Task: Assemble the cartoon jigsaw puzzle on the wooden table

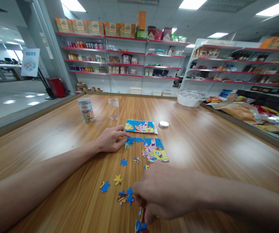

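- In the head view, a partly joined cardboard jigsaw of pink and yellow cartoon figures lies flat on the brown wood-grain worktop, with a gap at its near left.
- Just beyond it lies a blue rectangular card with a similar picture.
- The left hand is loosely bent, its fingertips at the jigsaw's far left corner; I cannot tell whether they pinch or merely rest.
- The right hand curls low over loose pieces at the near side; whether it pinches one, I cannot tell.
- To do this well, I would keep the left fingertips light so the joined edge stays put, lift one piece by its rim, and match colours against the card before pressing.
- A blue star-like piece and a yellow knobbed piece lie within easy reach.
- The right hand hides its own fingertips and probably some pieces; a blue-and-dark-red piece is cut off at the near edge.
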`<state>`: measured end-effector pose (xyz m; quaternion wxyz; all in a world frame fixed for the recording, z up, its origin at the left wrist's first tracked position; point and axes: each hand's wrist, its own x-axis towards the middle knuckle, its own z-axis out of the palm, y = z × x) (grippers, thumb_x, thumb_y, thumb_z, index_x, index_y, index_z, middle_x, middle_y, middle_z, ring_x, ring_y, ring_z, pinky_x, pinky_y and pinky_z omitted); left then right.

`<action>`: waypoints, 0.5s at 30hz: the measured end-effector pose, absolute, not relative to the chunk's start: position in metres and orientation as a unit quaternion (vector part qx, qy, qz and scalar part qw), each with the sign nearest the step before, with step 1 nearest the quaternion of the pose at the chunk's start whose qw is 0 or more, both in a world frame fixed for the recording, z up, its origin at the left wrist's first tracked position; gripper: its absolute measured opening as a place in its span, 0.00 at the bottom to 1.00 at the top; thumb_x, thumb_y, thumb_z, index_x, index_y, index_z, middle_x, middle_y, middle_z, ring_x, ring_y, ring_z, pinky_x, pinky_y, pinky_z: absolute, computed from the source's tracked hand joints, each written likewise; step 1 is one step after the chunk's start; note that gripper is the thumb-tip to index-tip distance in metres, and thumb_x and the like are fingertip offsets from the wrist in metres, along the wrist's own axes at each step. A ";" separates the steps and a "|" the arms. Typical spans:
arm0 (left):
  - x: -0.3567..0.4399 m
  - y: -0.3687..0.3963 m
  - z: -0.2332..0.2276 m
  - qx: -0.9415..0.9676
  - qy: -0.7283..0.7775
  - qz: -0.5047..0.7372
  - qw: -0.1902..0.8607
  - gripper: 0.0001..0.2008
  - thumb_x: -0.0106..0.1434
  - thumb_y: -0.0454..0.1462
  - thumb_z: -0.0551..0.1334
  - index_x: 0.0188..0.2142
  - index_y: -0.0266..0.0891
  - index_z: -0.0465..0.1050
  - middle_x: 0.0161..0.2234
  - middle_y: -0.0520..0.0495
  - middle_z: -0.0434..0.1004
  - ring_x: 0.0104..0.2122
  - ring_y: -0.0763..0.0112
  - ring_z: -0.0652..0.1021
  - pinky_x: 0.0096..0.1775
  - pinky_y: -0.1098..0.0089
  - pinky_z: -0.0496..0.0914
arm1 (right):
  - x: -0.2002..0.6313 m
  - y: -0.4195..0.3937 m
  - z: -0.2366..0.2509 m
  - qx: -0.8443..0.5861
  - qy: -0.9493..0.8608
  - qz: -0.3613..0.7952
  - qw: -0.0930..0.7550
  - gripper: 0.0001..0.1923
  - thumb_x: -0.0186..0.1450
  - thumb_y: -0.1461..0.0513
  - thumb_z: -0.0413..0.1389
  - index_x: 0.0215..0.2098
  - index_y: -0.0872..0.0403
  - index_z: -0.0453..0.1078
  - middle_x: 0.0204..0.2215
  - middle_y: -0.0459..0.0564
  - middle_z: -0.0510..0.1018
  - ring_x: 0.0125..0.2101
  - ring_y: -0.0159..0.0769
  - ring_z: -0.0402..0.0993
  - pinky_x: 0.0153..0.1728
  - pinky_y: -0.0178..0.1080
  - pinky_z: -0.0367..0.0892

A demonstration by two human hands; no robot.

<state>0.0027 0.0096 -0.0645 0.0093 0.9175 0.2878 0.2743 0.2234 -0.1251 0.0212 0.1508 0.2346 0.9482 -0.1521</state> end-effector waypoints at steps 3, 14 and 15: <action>0.003 0.009 -0.064 0.917 0.277 0.287 0.010 0.13 0.68 0.39 0.56 0.45 0.41 0.77 0.38 0.46 0.71 0.29 0.72 0.72 0.33 0.70 0.67 | 0.223 -0.127 0.023 0.241 0.949 -0.152 0.134 0.11 0.61 0.56 0.66 0.38 0.52 0.76 0.23 0.44 0.77 0.19 0.32 0.65 0.18 0.34 0.44; 0.002 0.010 -0.064 0.918 0.265 0.296 0.002 0.12 0.67 0.37 0.57 0.45 0.41 0.77 0.38 0.46 0.71 0.30 0.71 0.73 0.33 0.70 0.68 | 0.222 -0.132 0.026 0.209 0.963 -0.105 0.136 0.09 0.64 0.56 0.63 0.37 0.53 0.75 0.32 0.46 0.78 0.23 0.31 0.66 0.18 0.36 0.43; 0.002 0.010 -0.064 0.918 0.261 0.298 0.001 0.12 0.67 0.37 0.57 0.45 0.40 0.77 0.38 0.46 0.71 0.29 0.72 0.72 0.33 0.70 0.68 | 0.222 -0.132 0.025 0.210 0.963 -0.107 0.128 0.09 0.63 0.56 0.63 0.37 0.54 0.75 0.32 0.46 0.78 0.22 0.31 0.65 0.18 0.36 0.43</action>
